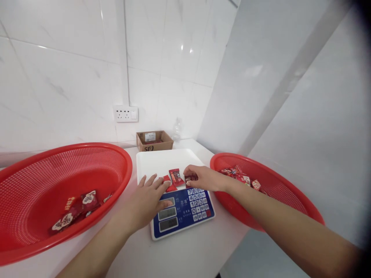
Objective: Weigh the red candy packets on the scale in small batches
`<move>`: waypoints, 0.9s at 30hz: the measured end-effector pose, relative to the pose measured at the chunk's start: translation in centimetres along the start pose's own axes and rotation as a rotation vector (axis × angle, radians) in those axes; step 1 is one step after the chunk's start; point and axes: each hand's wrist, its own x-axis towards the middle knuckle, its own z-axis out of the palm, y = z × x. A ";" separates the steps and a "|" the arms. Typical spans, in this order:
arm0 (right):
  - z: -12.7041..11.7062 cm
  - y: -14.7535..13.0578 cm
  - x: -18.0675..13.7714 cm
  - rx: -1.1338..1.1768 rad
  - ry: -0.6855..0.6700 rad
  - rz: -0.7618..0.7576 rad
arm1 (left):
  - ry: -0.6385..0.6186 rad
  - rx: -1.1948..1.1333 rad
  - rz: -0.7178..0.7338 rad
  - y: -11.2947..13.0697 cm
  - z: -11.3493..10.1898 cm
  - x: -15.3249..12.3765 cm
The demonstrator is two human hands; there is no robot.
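A white digital scale (150, 162) with a blue keypad panel (185, 210) sits on the counter between two red mesh baskets. On its pan lie red snack packets: one (176, 177) in the middle and one (168, 183) under my left fingertips. My left hand (146, 199) lies flat over the panel, fingers stretched out and touching that packet. My right hand (203, 178) is curled in a pinch on another red packet (189, 178) at the pan's front right edge.
The large red basket (116, 154) on the left holds several red and white packets (78, 210). The smaller red basket (278, 185) on the right holds several packets (240, 177) too. A small cardboard box (154, 140) and a wall socket (125, 114) stand behind the scale.
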 end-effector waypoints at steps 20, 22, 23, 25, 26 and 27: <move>0.1 -0.3 0.3 -0.130 0.022 -0.204 | 0.006 -0.020 0.015 0.1 0.0 -0.2; -0.7 0.1 -0.1 -0.126 0.085 -0.086 | 0.019 -0.026 0.023 0.0 0.1 -0.2; -1.1 0.4 -0.3 -0.146 0.095 -0.035 | 0.026 -0.031 0.026 0.0 0.1 -0.3; -1.7 1.0 -0.7 -0.211 0.061 0.024 | 0.031 -0.039 0.029 -0.1 0.1 -0.3; -1.9 1.3 -0.9 -0.243 0.033 0.037 | 0.029 -0.038 0.028 0.0 0.1 -0.3; -2.0 1.5 -1.1 -0.270 0.008 0.047 | 0.025 -0.034 0.025 0.0 0.1 -0.3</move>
